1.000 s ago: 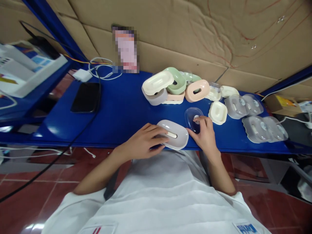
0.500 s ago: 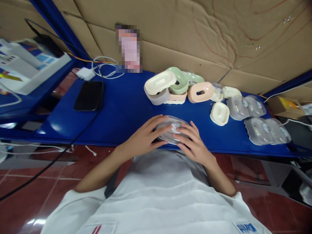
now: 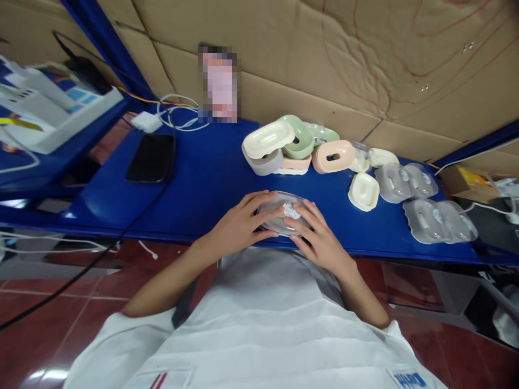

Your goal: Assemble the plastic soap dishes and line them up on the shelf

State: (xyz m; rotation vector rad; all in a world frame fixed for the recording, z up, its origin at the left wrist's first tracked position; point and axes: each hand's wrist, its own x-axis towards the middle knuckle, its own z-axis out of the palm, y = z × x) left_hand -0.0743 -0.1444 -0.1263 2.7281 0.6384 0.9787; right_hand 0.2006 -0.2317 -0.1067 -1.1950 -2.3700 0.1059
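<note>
Close to the near edge of the blue table lies a clear plastic cover (image 3: 284, 199) with a round white sticker on top. My left hand (image 3: 243, 222) grips its left end, thumb along the near side and fingers over the far side. From the right, my right hand (image 3: 322, 235) has its fingers spread across the cover's right end and top, some near the sticker. What lies under the cover is mostly hidden by hands and glare. Beyond it are a cream oval piece (image 3: 270, 139), a green oval piece (image 3: 298, 138) and a peach oval piece (image 3: 333, 156).
To the right stand a small cream dish (image 3: 364, 192) and clear-covered twin cases (image 3: 440, 220). A black phone-like slab (image 3: 151, 158) and a white charger (image 3: 146, 122) with cables lie left. Cardboard (image 3: 284, 65) walls the back; a black cable (image 3: 133, 221) crosses the table's left side.
The view has shifted slightly. Both hands stay on the clear cover, with the right fingers moved a little across its top. The other pieces have not visibly moved.
</note>
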